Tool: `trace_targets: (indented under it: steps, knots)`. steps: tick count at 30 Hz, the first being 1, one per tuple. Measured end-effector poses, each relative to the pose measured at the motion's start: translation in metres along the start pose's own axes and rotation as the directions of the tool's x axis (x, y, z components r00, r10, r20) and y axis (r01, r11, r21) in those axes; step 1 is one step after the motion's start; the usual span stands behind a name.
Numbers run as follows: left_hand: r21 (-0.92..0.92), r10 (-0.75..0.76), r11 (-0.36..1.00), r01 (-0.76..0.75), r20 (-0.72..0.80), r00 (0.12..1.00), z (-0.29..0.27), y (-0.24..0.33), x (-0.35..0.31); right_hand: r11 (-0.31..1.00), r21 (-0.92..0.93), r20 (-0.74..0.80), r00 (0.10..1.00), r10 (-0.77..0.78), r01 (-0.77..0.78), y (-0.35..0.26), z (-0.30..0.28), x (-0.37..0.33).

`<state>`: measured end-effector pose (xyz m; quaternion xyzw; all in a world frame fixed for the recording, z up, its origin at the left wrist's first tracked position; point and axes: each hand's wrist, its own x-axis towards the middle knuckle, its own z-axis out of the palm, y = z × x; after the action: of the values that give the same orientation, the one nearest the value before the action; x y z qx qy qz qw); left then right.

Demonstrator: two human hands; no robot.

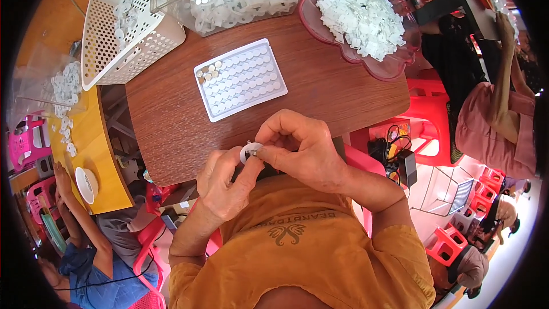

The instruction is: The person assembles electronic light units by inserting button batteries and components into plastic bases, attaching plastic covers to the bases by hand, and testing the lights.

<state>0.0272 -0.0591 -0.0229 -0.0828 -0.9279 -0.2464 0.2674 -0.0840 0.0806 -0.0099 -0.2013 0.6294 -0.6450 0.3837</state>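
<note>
Both my hands meet above the table's near edge, in front of my orange shirt. Between thumb and fingers, my left hand (226, 186) pinches a small round white plastic piece (244, 153) with a dark slot-like middle. My right hand (306, 151) is closed against that piece, its thumb and index finger pressed together at its right side; what they pinch is too small to make out. Just beyond my hands lies a white tray (277, 87) with rows of round cells. Several coin-like discs (209, 72) sit in its far left corner.
At the back stand a white perforated basket (128, 60) and a clear bin (229, 20), both with round white parts. A pink scalloped bowl (382, 71) holds small translucent pieces. At left, a white bowl (87, 185) rests on a yellow table (111, 177). People sit on both sides.
</note>
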Motion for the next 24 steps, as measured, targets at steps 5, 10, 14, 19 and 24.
trace_targets:
  steps: [5, 10, 14, 19, 24]
  knots:
    - [-0.103, -0.123, 0.987, 0.126, 0.035, 0.992, 0.0, 0.002, -0.003, 0.996, 0.071, 0.027, 0.998, 0.049, -0.051, 0.002, -0.001, 0.002]
    - [-0.261, -0.319, 0.908, 0.327, 0.073, 0.945, -0.001, 0.007, -0.005, 0.987, 0.146, 0.04, 0.997, 0.069, -0.075, 0.007, -0.002, 0.003]
    - [-0.28, -0.343, 0.9, 0.334, 0.018, 0.939, 0.004, 0.01, -0.002, 0.98, 0.173, 0.042, 0.995, 0.09, -0.096, 0.009, -0.004, 0.004]
    - [-0.403, -0.427, 0.828, 0.389, -0.003, 0.904, 0.012, 0.006, -0.012, 0.985, 0.146, 0.03, 0.996, 0.083, -0.087, 0.015, -0.004, 0.004]
    - [-0.63, -0.568, 0.621, 0.467, 0.048, 0.821, 0.019, 0.0, -0.018, 0.987, -0.098, -0.091, 0.986, -0.14, 0.131, 0.02, 0.004, 0.0]
